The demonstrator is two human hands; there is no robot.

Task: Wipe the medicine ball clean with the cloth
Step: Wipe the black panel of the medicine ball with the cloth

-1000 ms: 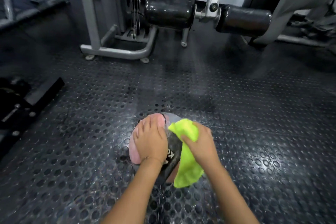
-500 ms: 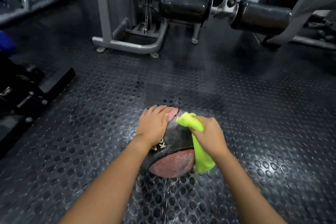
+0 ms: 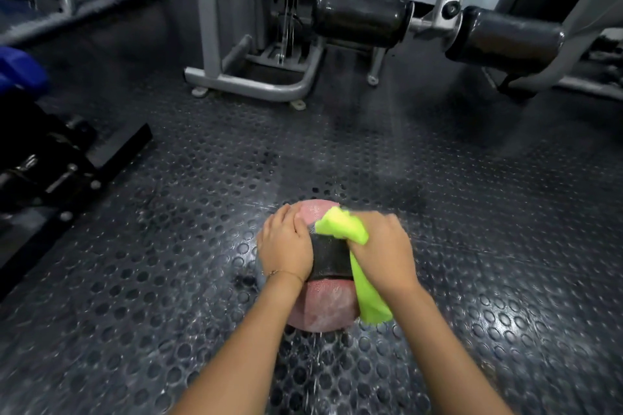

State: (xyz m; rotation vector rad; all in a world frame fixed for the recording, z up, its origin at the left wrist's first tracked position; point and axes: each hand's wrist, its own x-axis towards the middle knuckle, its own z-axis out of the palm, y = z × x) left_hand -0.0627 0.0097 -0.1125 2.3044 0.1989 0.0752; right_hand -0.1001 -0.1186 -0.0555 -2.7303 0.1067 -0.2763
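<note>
At the far left edge lay a blurred blue object [image 3: 20, 69], too cut off to identify. Just nearer stood a black metal piece of gym equipment with bolts and a flat bar [image 3: 67, 158], resting on the dark grey rubber floor with raised round studs [image 3: 168, 280]. Farther back, left of centre, the grey tubular steel base of an exercise machine [image 3: 249, 84] sat on that floor.

In the near centre, the left hand [image 3: 286, 246] lay spread over the upper left side of the round pink medicine ball with a black textured band [image 3: 332, 303]. Its palm pressed down and its fingers followed the curve without closing round anything. A thin bracelet [image 3: 283, 273] circled that wrist. The ball rested on the floor between the 2 forearms, its pink near face showing pale scuffed patches, with the black band running across its top between the hands.

The bright yellow-green cloth [image 3: 371, 293] was bunched against the ball's upper right side; 1 end poked up past the knuckles and the other hung down the ball's right flank. The right hand [image 3: 384, 246] was clenched round this cloth, holding it to the ball.

Far behind and to the right, 2 black padded cylindrical rollers [image 3: 360, 13] [image 3: 505, 37] stuck out from either side of a shiny metal arm [image 3: 451, 7].
</note>
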